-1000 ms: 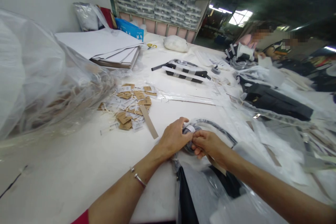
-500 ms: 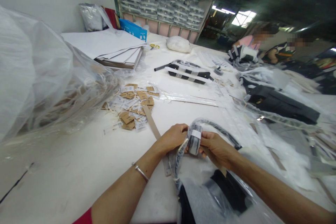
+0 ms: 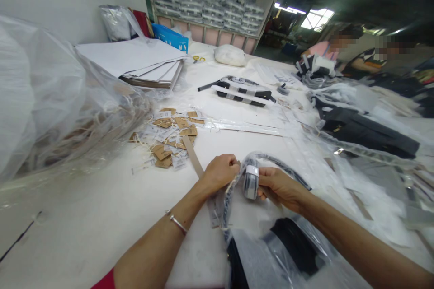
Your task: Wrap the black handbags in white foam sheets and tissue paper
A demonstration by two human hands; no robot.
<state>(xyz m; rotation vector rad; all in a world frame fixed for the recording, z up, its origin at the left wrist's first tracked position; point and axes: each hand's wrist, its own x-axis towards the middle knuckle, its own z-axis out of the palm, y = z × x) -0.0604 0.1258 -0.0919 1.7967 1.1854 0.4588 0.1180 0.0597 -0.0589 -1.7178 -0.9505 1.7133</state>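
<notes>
My left hand (image 3: 220,172) is curled into a fist, pinching the edge of a clear plastic wrap (image 3: 226,198) next to a thin cord. My right hand (image 3: 277,186) grips a dark rolled strap bundle with a white paper band (image 3: 251,182). The strap (image 3: 278,166) loops away in plastic toward the back right. Both hands meet over a white table (image 3: 101,216). A dark item in a clear bag (image 3: 271,253) lies just below my hands.
A pile of brown and white hang tags (image 3: 169,137) lies to the left of my hands. A big clear plastic bag (image 3: 50,99) fills the left. White sheets (image 3: 135,58) are stacked behind it. Wrapped dark goods (image 3: 366,133) and black-and-white bundles (image 3: 242,90) lie further back. People sit at the far right.
The banded strap bundle has been lifted and turned upright between my hands. My left hand has drawn into a fist on the plastic wrap, pulled slightly to the left.
</notes>
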